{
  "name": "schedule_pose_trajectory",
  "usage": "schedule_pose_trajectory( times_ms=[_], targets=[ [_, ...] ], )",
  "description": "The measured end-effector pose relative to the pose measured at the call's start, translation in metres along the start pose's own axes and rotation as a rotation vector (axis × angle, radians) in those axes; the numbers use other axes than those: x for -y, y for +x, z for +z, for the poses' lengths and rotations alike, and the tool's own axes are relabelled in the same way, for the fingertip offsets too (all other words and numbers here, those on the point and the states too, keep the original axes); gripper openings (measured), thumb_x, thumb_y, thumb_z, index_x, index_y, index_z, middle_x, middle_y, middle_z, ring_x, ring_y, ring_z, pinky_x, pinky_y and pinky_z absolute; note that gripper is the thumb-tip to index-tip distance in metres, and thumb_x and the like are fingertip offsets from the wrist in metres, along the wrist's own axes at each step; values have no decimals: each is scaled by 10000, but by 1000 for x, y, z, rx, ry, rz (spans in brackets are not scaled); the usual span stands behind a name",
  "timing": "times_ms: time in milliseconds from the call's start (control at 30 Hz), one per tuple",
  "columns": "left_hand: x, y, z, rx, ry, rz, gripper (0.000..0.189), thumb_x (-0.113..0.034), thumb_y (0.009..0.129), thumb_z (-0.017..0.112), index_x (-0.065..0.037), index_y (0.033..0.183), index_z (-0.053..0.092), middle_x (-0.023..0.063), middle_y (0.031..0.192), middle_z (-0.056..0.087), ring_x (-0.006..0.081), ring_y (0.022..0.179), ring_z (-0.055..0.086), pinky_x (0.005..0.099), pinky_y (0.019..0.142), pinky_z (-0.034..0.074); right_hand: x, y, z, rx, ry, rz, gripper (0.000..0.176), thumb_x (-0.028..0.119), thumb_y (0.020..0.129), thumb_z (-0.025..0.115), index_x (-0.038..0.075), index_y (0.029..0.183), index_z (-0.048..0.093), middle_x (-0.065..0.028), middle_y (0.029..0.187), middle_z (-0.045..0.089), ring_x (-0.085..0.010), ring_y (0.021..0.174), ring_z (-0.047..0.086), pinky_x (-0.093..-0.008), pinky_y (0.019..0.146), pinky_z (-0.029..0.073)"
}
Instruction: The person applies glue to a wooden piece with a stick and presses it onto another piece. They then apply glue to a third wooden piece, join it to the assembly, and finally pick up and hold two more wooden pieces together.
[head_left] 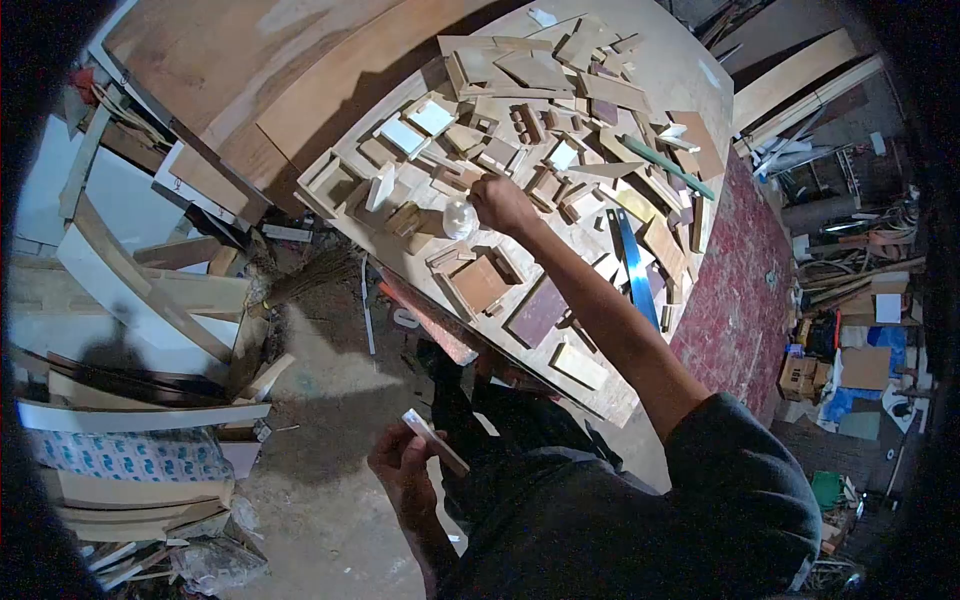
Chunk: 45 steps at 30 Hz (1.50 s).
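Observation:
My left hand (405, 467) is low, in front of the table's near edge, closed on a small wooden strip (436, 442) with a pale upper end. My right hand (499, 204) reaches over the table, its fingers curled beside a white, cup-like container (460, 219). What those fingers hold, if anything, is too small to tell. Left of the container stands a small wooden block (405, 219). Nearer the table's edge lies an open wooden box (478, 284).
Wood offcuts cover the table (612, 403). A blue saw blade (635, 262) and a green strip (668, 167) lie at its right. Curved boards (140, 290) are stacked at the left. A cardboard box (803, 377) stands among clutter at the right.

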<state>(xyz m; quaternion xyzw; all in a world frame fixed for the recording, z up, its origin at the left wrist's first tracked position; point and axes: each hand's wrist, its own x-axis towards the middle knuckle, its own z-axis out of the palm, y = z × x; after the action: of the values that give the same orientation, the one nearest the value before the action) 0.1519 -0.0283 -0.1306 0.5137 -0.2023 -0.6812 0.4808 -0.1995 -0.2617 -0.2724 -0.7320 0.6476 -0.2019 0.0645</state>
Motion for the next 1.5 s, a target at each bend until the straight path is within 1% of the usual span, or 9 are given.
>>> schedule_pose_trajectory(
  times_ms=[500, 700, 767, 833, 967, 1033, 1133, 1267, 1500],
  targets=[
    [11, 10, -13, 52, -15, 3, 243, -130, 809, 686, 43, 975, 647, 142, 846, 687, 265, 785, 695, 407, 734, 576, -3, -8, 33, 107, -139, -42, 96, 43, 774, 549, -8, 734, 620, -236, 668, 617, -407, 650, 642, -487, 594, 515],
    [11, 12, -13, 68, -36, 8, 245, -132, 808, 708, 33, 979, 646, 139, 863, 687, 272, 793, 695, 401, 728, 574, 1, -6, 53, 228, -180, 86, 68, 5, 765, 565, -26, 753, 624, -269, 779, 638, -407, 755, 668, -466, 651, 566],
    [11, 11, -13, 75, -37, 18, 245, -132, 810, 707, 35, 978, 646, 139, 861, 687, 271, 789, 695, 395, 723, 574, 2, -5, 49, 191, -127, 91, 62, 18, 758, 576, -32, 754, 613, -270, 778, 634, -413, 756, 666, -468, 648, 557],
    [9, 9, -11, 28, -43, 23, 232, -122, 814, 702, 40, 971, 646, 143, 864, 687, 260, 784, 697, 379, 713, 573, -4, -7, 56, -5, -31, 178, 113, 65, 742, 603, -36, 699, 625, -263, 766, 635, -415, 757, 661, -448, 633, 536],
    [2, 12, -13, 73, -28, 34, 217, -107, 812, 689, 41, 965, 647, 146, 871, 689, 249, 774, 697, 368, 706, 572, -30, 6, 68, 74, -85, 288, 176, 112, 758, 633, -40, 671, 645, -245, 671, 635, -389, 645, 659, -434, 579, 532],
    [3, 12, -14, 48, 17, 0, 209, -104, 805, 679, 43, 949, 644, 138, 855, 682, 243, 764, 695, 367, 702, 572, -33, 7, 62, 42, 20, 343, 262, 185, 758, 705, -41, 637, 654, -219, 567, 607, -356, 531, 640, -411, 528, 525],
    [-4, 9, -8, 39, 82, 11, 210, -115, 795, 679, 45, 923, 633, 122, 821, 668, 240, 752, 692, 362, 705, 570, -31, 5, 48, 128, 162, 491, 287, 198, 742, 756, -45, 626, 656, -181, 541, 615, -288, 499, 649, -385, 520, 525],
    [-5, 5, -4, -22, 37, 42, 216, -120, 792, 684, 55, 900, 617, 114, 802, 650, 250, 759, 688, 378, 726, 573, -13, 0, 22, 15, 272, 479, 271, 137, 753, 753, -64, 605, 648, -139, 546, 648, -201, 474, 654, -343, 510, 540],
    [-1, -3, -1, 10, 44, 33, 225, -98, 816, 644, 60, 966, 587, 152, 902, 629, 286, 823, 672, 411, 730, 567, -43, -14, 39, -79, 287, 543, 192, 84, 741, 673, -56, 612, 650, -151, 550, 648, -222, 484, 664, -341, 512, 549]
  ],
)
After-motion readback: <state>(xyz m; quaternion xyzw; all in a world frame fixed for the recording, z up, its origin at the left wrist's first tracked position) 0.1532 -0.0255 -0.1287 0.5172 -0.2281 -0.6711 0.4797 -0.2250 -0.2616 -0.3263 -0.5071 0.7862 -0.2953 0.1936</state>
